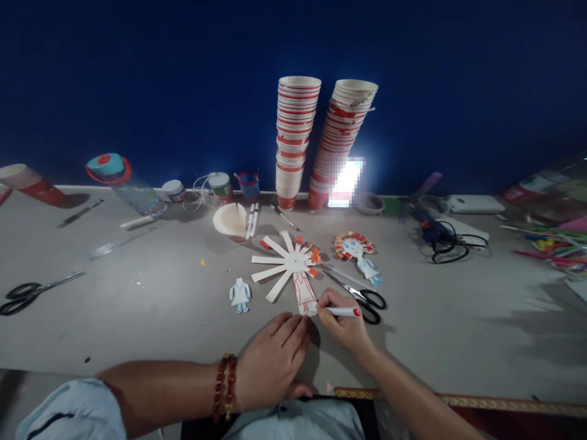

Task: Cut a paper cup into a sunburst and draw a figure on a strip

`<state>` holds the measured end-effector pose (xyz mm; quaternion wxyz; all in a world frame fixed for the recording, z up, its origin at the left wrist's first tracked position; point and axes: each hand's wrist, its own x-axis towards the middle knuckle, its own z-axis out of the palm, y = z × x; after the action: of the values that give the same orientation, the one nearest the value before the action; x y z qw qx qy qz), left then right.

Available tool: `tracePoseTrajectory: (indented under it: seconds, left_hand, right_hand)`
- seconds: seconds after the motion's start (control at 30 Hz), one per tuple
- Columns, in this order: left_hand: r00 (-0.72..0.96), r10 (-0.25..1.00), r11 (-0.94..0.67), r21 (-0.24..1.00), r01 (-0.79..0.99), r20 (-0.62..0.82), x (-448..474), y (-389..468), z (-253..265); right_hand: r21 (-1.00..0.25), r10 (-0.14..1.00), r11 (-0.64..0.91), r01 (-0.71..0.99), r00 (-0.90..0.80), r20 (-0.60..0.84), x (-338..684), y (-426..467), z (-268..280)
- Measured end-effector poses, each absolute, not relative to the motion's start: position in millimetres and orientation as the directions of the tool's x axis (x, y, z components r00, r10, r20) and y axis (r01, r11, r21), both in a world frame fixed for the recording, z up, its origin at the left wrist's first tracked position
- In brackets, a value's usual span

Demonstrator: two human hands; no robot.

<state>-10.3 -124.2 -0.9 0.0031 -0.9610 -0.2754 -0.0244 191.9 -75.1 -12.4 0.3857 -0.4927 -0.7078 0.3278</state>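
Note:
My right hand (342,321) grips a white marker (343,311) with a red end, its tip at the lower edge of a paper cutout (293,261). White strips fan out from that cutout's round centre, some curled into orange rolls, and a dress and legs are outlined in red on its lower strip. Flat on the table, my left hand (277,354) has its fingers stretched out just below the cutout. A small blue-edged paper figure (240,296) lies to the left. Black-handled scissors (360,295) and a finished-looking paper doll (355,249) with curled hair lie to the right.
Two tall stacks of paper cups (298,134) stand at the back wall beside a bright, blurred screen (347,182). A cut cup (230,221), markers (252,221) and a bottle (126,183) stand behind left. More scissors (39,294) lie far left; cables (447,241) are at right.

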Motion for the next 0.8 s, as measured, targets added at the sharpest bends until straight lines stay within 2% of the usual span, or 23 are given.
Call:
tracePoseTrajectory:
  seconds: [0.8]
  left_hand:
    - [0.846, 0.533, -0.846, 0.028, 0.532, 0.035, -10.4, -125.1, 0.7]
  right_hand:
    - [-0.846, 0.947, 0.309, 0.435, -0.22, 0.233, 191.9, -75.5, -13.5]
